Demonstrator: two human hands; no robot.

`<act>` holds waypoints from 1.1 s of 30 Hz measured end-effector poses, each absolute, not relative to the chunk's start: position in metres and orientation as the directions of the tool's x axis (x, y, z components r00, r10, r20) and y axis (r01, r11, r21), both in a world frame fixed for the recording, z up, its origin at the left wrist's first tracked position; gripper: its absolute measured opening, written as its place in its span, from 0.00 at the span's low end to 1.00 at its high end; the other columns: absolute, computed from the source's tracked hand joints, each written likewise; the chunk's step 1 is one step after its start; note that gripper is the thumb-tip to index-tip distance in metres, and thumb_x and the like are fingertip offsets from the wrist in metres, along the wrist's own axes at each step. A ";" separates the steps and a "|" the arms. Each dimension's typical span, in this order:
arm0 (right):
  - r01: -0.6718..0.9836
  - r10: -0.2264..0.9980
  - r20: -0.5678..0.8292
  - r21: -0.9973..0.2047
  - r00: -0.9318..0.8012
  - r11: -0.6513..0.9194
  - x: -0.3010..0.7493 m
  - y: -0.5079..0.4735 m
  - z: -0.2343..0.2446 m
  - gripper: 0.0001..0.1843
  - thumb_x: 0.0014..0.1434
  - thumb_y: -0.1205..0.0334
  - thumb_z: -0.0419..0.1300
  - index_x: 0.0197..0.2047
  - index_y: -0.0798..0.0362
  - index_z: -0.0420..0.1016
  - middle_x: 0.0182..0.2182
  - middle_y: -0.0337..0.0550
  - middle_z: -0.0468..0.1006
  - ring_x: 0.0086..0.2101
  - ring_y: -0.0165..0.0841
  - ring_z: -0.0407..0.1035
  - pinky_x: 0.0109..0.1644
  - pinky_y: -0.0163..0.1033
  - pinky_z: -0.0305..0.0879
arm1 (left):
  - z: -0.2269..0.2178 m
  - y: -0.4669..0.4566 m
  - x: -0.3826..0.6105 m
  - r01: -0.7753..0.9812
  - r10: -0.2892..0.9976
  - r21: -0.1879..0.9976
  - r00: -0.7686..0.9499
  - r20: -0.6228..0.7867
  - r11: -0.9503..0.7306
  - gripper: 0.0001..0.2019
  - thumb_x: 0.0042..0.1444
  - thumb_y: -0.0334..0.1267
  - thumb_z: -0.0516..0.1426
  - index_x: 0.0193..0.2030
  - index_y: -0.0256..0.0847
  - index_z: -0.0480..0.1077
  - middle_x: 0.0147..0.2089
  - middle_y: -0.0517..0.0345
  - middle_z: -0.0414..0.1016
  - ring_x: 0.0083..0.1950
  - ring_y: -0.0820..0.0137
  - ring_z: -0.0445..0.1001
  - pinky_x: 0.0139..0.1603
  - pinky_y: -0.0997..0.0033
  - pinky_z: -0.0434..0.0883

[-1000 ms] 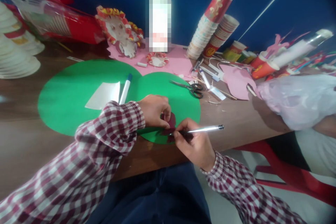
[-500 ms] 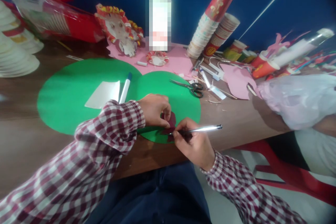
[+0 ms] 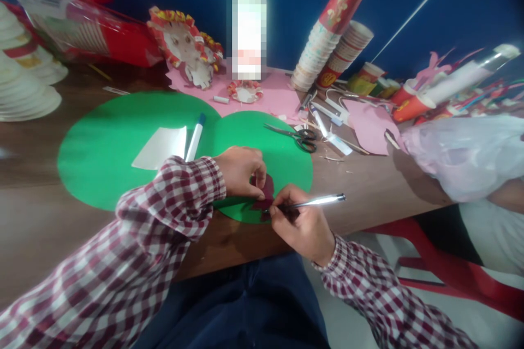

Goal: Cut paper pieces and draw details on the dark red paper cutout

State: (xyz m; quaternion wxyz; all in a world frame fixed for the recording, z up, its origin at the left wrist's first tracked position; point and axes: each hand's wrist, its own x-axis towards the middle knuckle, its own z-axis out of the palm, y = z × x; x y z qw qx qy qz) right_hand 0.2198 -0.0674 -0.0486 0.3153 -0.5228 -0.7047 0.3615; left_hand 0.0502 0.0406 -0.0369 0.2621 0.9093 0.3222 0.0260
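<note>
My left hand (image 3: 240,170) pinches a small dark red paper piece (image 3: 266,190) against the smaller green paper disc (image 3: 282,159) near the table's front edge. My right hand (image 3: 301,223) grips a silver pen (image 3: 317,202), its tip resting on that dark red piece. The two hands almost touch over the paper. Both sleeves are red-and-white checked.
A larger green disc (image 3: 106,147) carries a white paper slip (image 3: 160,147) and a blue-capped marker (image 3: 195,138). Black scissors (image 3: 297,137), stacked paper cups (image 3: 327,35), pink paper (image 3: 270,95), paper-plate crafts (image 3: 186,46) and a white plate stack (image 3: 24,87) crowd the wooden table (image 3: 380,185). A plastic bag (image 3: 466,155) lies right.
Almost nothing: the pen's free end has shifted slightly left and the view has nudged; both hands stay on the dark red piece.
</note>
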 end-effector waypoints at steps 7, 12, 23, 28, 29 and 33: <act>0.511 0.968 0.060 -0.841 -0.244 0.181 0.220 -0.067 -0.048 0.03 0.54 0.66 0.57 0.32 0.52 0.64 0.19 0.32 0.63 0.18 0.25 0.60 0.19 0.29 0.55 | -0.038 0.041 0.050 0.569 0.600 0.491 0.792 -0.111 -0.660 0.09 0.44 0.45 0.62 0.28 0.44 0.76 0.33 0.59 0.71 0.36 0.72 0.68 0.34 0.76 0.62; 0.503 0.969 0.060 -0.846 -0.239 0.176 0.219 -0.067 -0.048 0.04 0.54 0.66 0.57 0.31 0.52 0.63 0.19 0.31 0.62 0.18 0.24 0.59 0.19 0.29 0.54 | -0.037 0.040 0.050 0.576 0.607 0.501 0.785 -0.120 -0.646 0.08 0.44 0.44 0.62 0.27 0.43 0.76 0.33 0.58 0.71 0.36 0.71 0.69 0.34 0.75 0.62; 0.500 0.965 0.044 -0.849 -0.257 0.171 0.220 -0.068 -0.049 0.04 0.55 0.66 0.56 0.31 0.52 0.63 0.19 0.31 0.62 0.18 0.24 0.58 0.20 0.29 0.54 | -0.036 0.041 0.050 0.581 0.600 0.491 0.788 -0.138 -0.650 0.08 0.44 0.45 0.62 0.28 0.43 0.76 0.34 0.58 0.71 0.37 0.71 0.68 0.34 0.75 0.61; 0.493 0.967 0.062 -0.851 -0.245 0.180 0.219 -0.068 -0.047 0.03 0.55 0.67 0.56 0.31 0.53 0.63 0.19 0.31 0.62 0.18 0.24 0.58 0.20 0.29 0.54 | -0.035 0.040 0.050 0.579 0.600 0.486 0.789 -0.132 -0.654 0.08 0.45 0.45 0.61 0.29 0.43 0.76 0.34 0.59 0.71 0.36 0.71 0.68 0.34 0.75 0.61; 0.493 0.968 0.066 -0.851 -0.243 0.182 0.219 -0.068 -0.047 0.03 0.55 0.67 0.56 0.31 0.53 0.63 0.19 0.31 0.61 0.18 0.24 0.58 0.20 0.29 0.54 | -0.035 0.040 0.050 0.579 0.600 0.488 0.789 -0.132 -0.654 0.08 0.44 0.45 0.62 0.29 0.43 0.76 0.34 0.59 0.71 0.36 0.71 0.68 0.34 0.75 0.61; 0.490 0.967 0.068 -0.852 -0.247 0.185 0.218 -0.068 -0.049 0.04 0.54 0.68 0.56 0.30 0.53 0.63 0.19 0.31 0.61 0.18 0.23 0.58 0.20 0.29 0.54 | -0.036 0.041 0.050 0.579 0.599 0.490 0.789 -0.136 -0.652 0.08 0.44 0.45 0.62 0.28 0.43 0.76 0.34 0.59 0.72 0.36 0.71 0.68 0.33 0.75 0.61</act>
